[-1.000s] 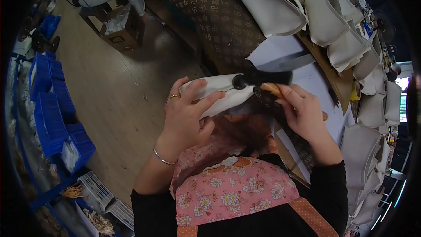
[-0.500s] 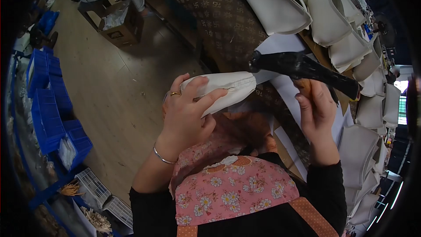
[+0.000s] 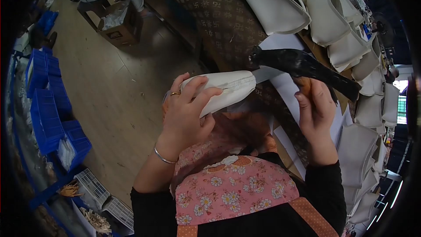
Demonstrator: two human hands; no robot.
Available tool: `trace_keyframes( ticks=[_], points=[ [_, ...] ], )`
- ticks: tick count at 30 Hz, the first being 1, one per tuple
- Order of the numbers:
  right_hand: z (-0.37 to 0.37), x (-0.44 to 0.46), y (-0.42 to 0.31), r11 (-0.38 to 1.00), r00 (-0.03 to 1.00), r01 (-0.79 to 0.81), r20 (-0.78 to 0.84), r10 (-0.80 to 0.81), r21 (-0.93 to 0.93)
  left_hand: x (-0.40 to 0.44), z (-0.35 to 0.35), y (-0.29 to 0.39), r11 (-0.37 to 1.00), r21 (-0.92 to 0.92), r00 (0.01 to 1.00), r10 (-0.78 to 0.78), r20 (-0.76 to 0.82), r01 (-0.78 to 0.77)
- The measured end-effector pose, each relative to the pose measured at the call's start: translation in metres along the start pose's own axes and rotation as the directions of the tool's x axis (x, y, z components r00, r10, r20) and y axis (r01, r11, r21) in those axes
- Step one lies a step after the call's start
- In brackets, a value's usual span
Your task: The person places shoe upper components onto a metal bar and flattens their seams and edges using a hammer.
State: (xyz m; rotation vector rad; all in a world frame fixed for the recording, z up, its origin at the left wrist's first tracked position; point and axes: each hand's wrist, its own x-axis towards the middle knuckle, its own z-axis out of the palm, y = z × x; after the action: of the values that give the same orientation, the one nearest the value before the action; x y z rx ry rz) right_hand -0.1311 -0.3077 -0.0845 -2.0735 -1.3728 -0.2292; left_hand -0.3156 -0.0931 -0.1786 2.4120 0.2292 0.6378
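My left hand (image 3: pixel 186 116) is wrapped round a white, rounded leather-like piece (image 3: pixel 232 90) with a seam along its upper side. My thumb and fingertips press on it close to that seam. From the right end of the piece, a flat grey bar (image 3: pixel 264 74) sticks out towards the table. My right hand (image 3: pixel 318 109) grips a hammer (image 3: pixel 302 63) by its wooden handle, most of which the fingers hide. The long black head is raised above and to the right of the white piece, apart from it.
Several pale leather-like bag pieces (image 3: pixel 272 6) are stacked along the right side. A brown patterned cloth (image 3: pixel 219 13) covers the table, with white paper (image 3: pixel 285 48) on it. Blue bins (image 3: pixel 46 114) line the left. Beyond the floor, a cardboard box (image 3: pixel 125 30) stands near a seated person.
My left index finger has slid slightly back along the seam, baring more of it. The hammer head has tipped very slightly, its right end a little lower.
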Motion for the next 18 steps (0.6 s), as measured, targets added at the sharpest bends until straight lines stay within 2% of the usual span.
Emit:
trace_keyframes(
  ticks=[1,3,5,7,8,10,11,14,18],
  points=[
    [0.008,-0.009,0.002,0.998,1.000,-0.011,0.015,0.010,0.062,0.000,0.000,0.001,1.000,0.002,1.000,0.001,-0.001,-0.001],
    [0.012,0.003,-0.005,0.994,0.932,0.089,0.356,-0.063,-0.056,0.001,-0.001,0.005,0.999,0.024,0.999,-0.037,-0.004,0.037],
    [0.005,0.008,-0.006,0.996,0.936,0.054,0.352,-0.025,-0.075,0.002,0.000,0.005,0.999,0.029,1.000,-0.025,-0.008,0.025],
    [-0.002,0.014,-0.007,0.993,0.973,0.111,0.206,-0.104,-0.027,0.000,0.002,0.003,0.999,0.028,0.999,-0.032,-0.016,0.033],
    [0.003,0.010,-0.005,0.993,0.971,0.114,0.215,-0.106,-0.025,0.000,0.004,0.001,1.000,0.014,0.999,-0.021,-0.028,0.021],
    [0.016,-0.003,0.001,0.987,0.995,0.096,0.013,-0.098,0.128,-0.002,0.003,0.001,1.000,0.001,0.999,-0.009,-0.042,0.009],
    [0.018,-0.003,0.001,0.987,0.995,0.100,0.012,-0.102,0.128,-0.002,0.002,0.002,1.000,-0.010,1.000,-0.024,-0.016,0.024],
    [0.025,-0.001,-0.001,0.999,0.964,-0.021,0.266,0.013,0.027,-0.006,-0.005,0.007,0.997,0.026,0.998,-0.068,0.006,0.068],
    [0.006,-0.001,0.000,0.997,0.940,-0.018,0.338,0.044,-0.079,-0.016,-0.020,0.009,0.982,0.108,0.988,-0.156,-0.019,0.157]
  ],
)
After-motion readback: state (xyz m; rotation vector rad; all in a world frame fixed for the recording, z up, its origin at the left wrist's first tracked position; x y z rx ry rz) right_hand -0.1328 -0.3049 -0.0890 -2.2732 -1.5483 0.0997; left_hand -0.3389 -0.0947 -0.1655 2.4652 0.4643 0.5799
